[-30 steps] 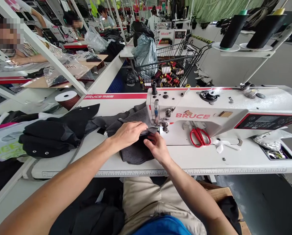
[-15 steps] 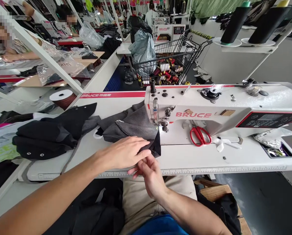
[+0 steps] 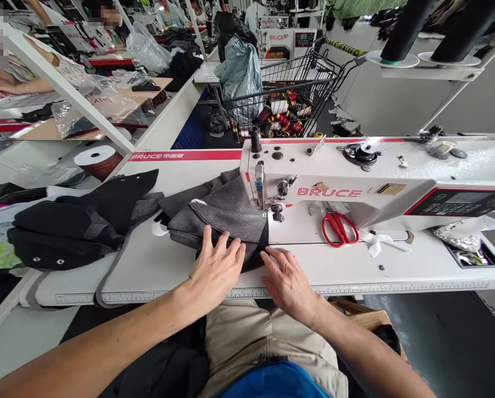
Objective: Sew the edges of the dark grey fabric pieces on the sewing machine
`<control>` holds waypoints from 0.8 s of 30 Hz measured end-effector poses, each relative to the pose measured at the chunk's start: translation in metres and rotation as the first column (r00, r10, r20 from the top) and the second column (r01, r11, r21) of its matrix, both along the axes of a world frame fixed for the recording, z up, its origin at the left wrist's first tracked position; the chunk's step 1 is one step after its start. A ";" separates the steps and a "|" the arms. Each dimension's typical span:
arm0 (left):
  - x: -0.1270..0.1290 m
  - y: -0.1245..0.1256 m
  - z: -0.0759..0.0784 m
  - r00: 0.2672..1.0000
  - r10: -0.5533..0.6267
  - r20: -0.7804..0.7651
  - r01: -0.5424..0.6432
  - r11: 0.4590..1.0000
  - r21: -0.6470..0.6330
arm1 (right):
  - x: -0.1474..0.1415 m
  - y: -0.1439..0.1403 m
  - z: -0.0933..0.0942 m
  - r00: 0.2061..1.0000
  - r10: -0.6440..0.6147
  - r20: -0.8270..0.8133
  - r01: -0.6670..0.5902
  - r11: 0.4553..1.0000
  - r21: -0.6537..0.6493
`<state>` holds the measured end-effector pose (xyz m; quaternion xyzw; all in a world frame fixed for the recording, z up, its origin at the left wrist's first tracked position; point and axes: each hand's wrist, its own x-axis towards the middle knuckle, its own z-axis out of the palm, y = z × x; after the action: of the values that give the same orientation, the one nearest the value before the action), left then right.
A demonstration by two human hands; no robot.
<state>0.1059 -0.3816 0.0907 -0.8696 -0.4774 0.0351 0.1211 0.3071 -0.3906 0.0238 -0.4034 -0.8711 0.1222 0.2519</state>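
Dark grey fabric (image 3: 230, 213) lies bunched on the bed of a white sewing machine (image 3: 330, 179), its right edge under the needle area. My left hand (image 3: 218, 265) rests on the front of this fabric with its fingers spread. At the fabric's front right corner, my right hand (image 3: 288, 282) touches the edge with fingertips, the fingers stretched out. The presser foot is largely hidden behind the machine head. A strip of the same grey cloth trails left toward a pile of black garments (image 3: 64, 226).
Red-handled scissors (image 3: 339, 228) lie under the machine arm, with a white-handled tool (image 3: 390, 242) to their right. A ruler tape (image 3: 355, 288) runs along the table's front edge. Behind stands a black wire cart (image 3: 288, 99) with thread spools. Another person (image 3: 23, 72) works at far left.
My hands were together at the fabric's front edge, fingers meeting; now they are apart. The left has spread flat on the cloth, and the right has moved right onto its corner.
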 end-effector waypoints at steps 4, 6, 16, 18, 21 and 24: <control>-0.003 -0.001 -0.003 1.000 0.002 -0.030 -0.002 1.000 0.012 | -0.003 0.012 -0.003 0.992 0.001 0.124 -0.001 1.000 0.006; -0.010 0.003 0.003 1.000 -0.019 0.001 0.019 0.999 -0.048 | -0.006 0.015 -0.003 0.991 -0.011 0.131 0.010 1.000 0.011; 0.000 0.019 0.000 0.971 -0.227 0.068 0.232 0.970 -0.069 | -0.007 0.009 -0.020 0.992 0.105 0.075 -0.114 0.985 0.131; 0.004 0.019 -0.010 0.973 -0.219 0.079 0.226 0.969 -0.097 | -0.004 0.009 -0.023 0.987 0.152 0.049 -0.158 0.975 0.154; 0.004 0.020 -0.020 0.975 -0.185 0.125 0.202 0.969 -0.142 | -0.002 0.009 -0.024 0.983 0.182 0.023 -0.183 0.971 0.154; 0.002 0.023 -0.022 0.975 -0.169 0.143 0.194 0.964 -0.180 | -0.002 0.009 -0.024 0.984 0.177 0.024 -0.179 0.973 0.147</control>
<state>0.1082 -0.3591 0.0690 -0.9178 -0.3967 0.0147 0.0085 0.3049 -0.3811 -0.0003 -0.3044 -0.9118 0.0768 0.2647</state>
